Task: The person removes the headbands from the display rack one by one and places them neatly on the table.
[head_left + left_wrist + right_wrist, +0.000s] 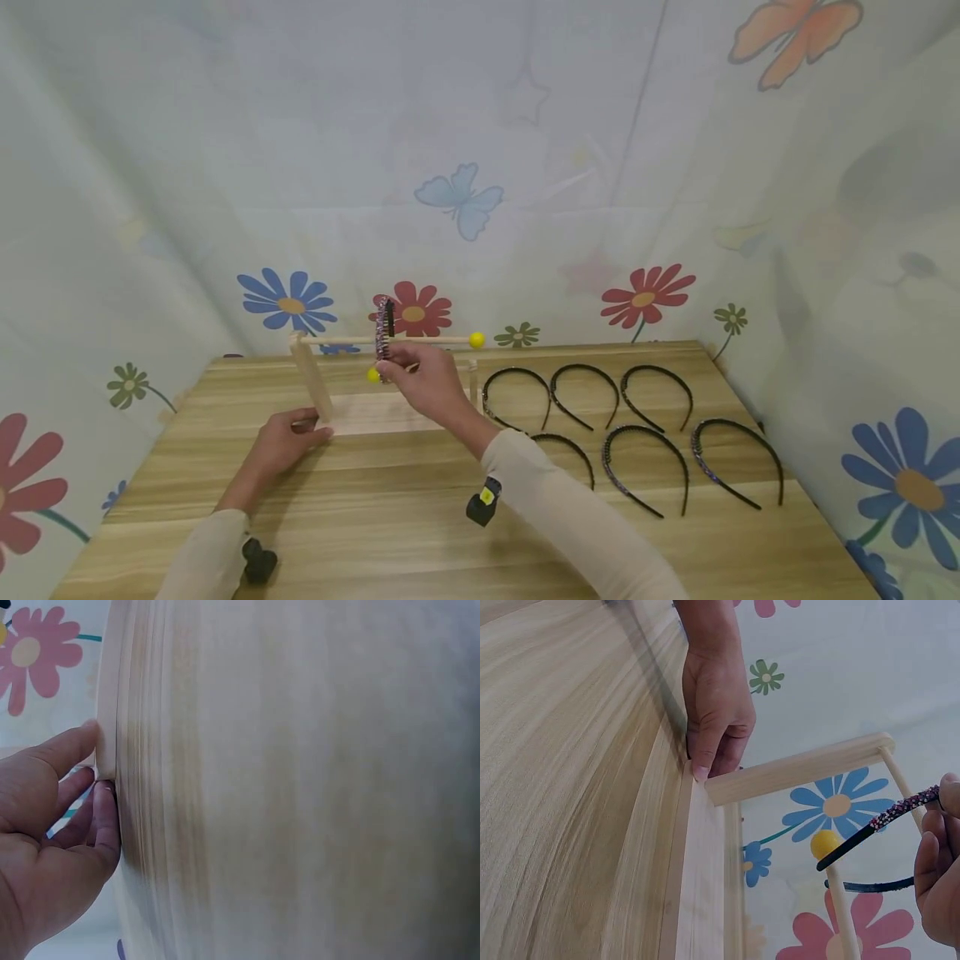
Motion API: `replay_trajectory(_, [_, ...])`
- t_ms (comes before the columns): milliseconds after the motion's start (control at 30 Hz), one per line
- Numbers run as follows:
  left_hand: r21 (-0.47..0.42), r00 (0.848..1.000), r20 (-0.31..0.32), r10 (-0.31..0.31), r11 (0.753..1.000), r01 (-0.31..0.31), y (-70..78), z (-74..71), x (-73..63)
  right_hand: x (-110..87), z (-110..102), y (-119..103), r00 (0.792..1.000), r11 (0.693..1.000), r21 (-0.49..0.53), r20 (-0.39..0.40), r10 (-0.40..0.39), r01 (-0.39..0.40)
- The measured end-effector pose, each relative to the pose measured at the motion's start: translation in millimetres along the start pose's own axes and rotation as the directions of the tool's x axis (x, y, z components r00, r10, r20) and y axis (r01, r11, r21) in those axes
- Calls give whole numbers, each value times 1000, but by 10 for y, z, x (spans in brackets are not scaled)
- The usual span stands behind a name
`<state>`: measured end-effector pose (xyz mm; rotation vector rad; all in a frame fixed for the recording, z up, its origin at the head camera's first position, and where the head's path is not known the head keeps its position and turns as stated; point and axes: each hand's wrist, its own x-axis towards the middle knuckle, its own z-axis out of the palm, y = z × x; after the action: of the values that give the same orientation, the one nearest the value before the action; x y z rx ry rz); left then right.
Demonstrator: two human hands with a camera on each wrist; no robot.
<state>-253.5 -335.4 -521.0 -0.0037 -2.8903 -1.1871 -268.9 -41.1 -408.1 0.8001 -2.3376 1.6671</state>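
Observation:
A pale wooden rack [313, 379] stands toward the back left of the table, with a base board [701, 877], uprights and two rods. A yellow ball [477, 340] caps the upper rod; another yellow ball [826, 844] caps the lower one. My left hand [283, 446] pinches the base's left end, thumb on top in the right wrist view. My right hand [429, 383] grips a black toothed headband [385, 321] with a glittery sequined band. The headband is held edge-on at the upper rod and overlaps it; its tips [823, 865] point toward the lower rod's ball.
Several similar black headbands lie in two rows on the right of the wooden table, among them one at the back right [686, 387] and one at the front right [776, 467]. My right forearm partly covers a front-row one [577, 446]. A flower-printed curtain [525, 275] hangs behind.

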Motion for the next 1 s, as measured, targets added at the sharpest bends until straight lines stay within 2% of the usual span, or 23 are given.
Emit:
replay_trajectory(167, [-6, 1000, 1, 13, 1000, -13, -5, -5, -5, -9, -53, -26, 1000, 1000, 12, -20, 12, -12])
replay_trajectory(433, [-19, 1000, 14, 7, 1000, -7, -6, -8, -2, -15, -138, -60, 999, 999, 10, -29, -36, 36])
replay_trajectory(733, [-23, 1000, 12, -1, 1000, 1, -17, -9, 1, -16, -236, -131, 997, 999, 2, -51, -51, 51])
replay_trajectory(1000, [-15, 1000, 6, 13, 1000, -13, -5, -7, -13, 5, -361, -137, 991, 994, -11, -78, -107, 106])
